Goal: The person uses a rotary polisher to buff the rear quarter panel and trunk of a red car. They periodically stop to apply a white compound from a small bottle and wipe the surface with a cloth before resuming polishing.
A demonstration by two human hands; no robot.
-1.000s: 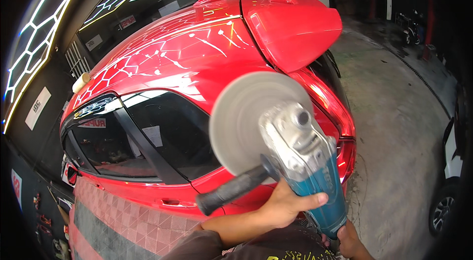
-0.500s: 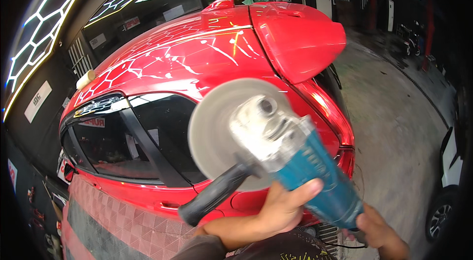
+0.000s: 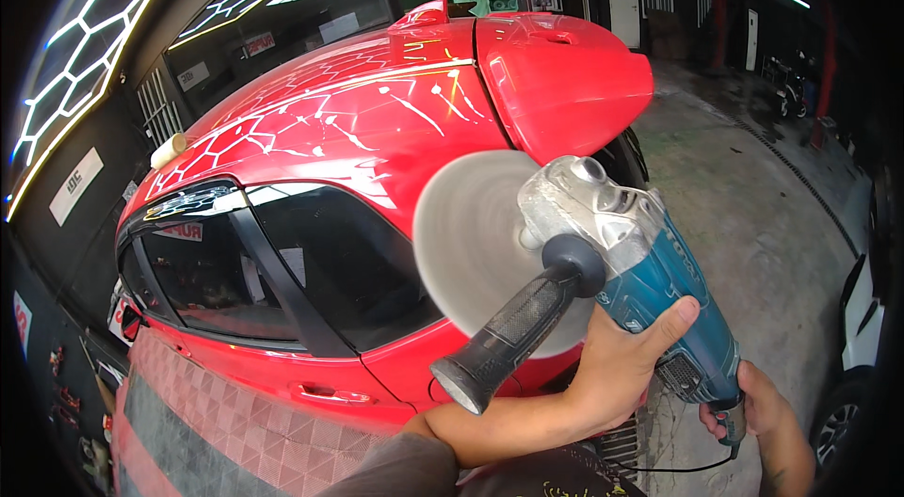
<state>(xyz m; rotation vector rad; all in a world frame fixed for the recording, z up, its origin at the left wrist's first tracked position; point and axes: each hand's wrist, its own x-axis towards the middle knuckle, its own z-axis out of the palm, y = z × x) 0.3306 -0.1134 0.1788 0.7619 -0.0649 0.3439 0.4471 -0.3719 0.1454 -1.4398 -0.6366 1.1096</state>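
Note:
A blue rotary polisher [image 3: 673, 295] with a silver head is in both my hands. My left hand [image 3: 621, 360] wraps round the underside of its body, thumb along the side. My right hand [image 3: 765, 403] grips the rear end, by the black cord. The round pale pad [image 3: 476, 243] is blurred as if spinning. It overlaps the rear side of a red car [image 3: 428, 158]; whether it touches the paint I cannot tell. Nobody grips the black side handle [image 3: 513, 332], which points down and left. White streaks [image 3: 414, 111] show on the glossy roof edge; some may be reflections.
A cream cylindrical object [image 3: 168, 151] rests on the roof's far left. The red rear spoiler [image 3: 565, 83] juts out to the right. The power cord [image 3: 683, 470] hangs near my legs. Part of a white vehicle [image 3: 862, 309] stands at right. Red-and-grey tiles [image 3: 254, 403] cover the floor at left.
The polisher and both my hands have shifted right, and the pad has moved right along the car's rear side. The tool has turned, showing more of the side handle.

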